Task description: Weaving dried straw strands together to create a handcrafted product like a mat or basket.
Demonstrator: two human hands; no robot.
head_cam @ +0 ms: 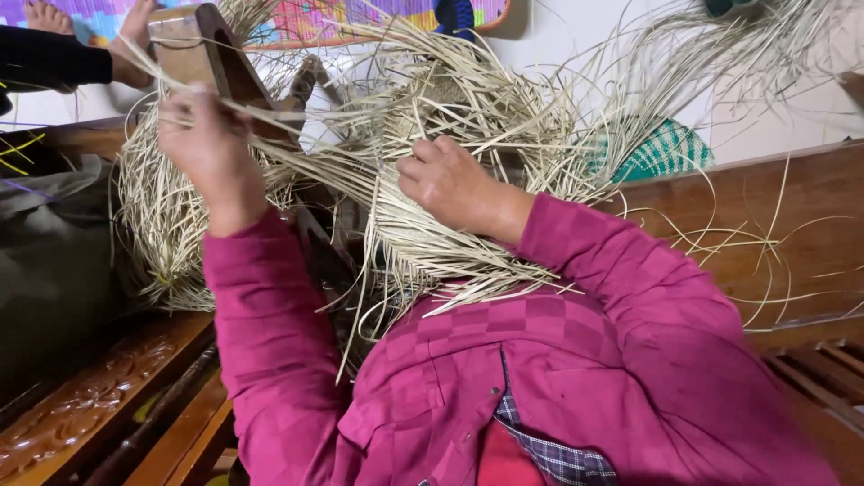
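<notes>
A loose mass of pale straw strands (pixel 468 99) spreads across the middle, partly woven around a wooden block (pixel 193 45). My left hand (pixel 202 144) is raised at the left, fingers pinched on a few long strands pulled taut beside the block. My right hand (pixel 450 184) rests in the centre of the straw, fingers curled into the woven part and gripping it. Both arms wear magenta sleeves (pixel 630 297). More strands hang down over my chest and fan out to the right.
A carved wooden bench (pixel 792 225) runs along the right and lower left. A green woven piece (pixel 666 153) lies behind the straw. Another person's bare feet (pixel 45 16) and black sleeve (pixel 49 58) sit at the top left on a colourful mat (pixel 351 16).
</notes>
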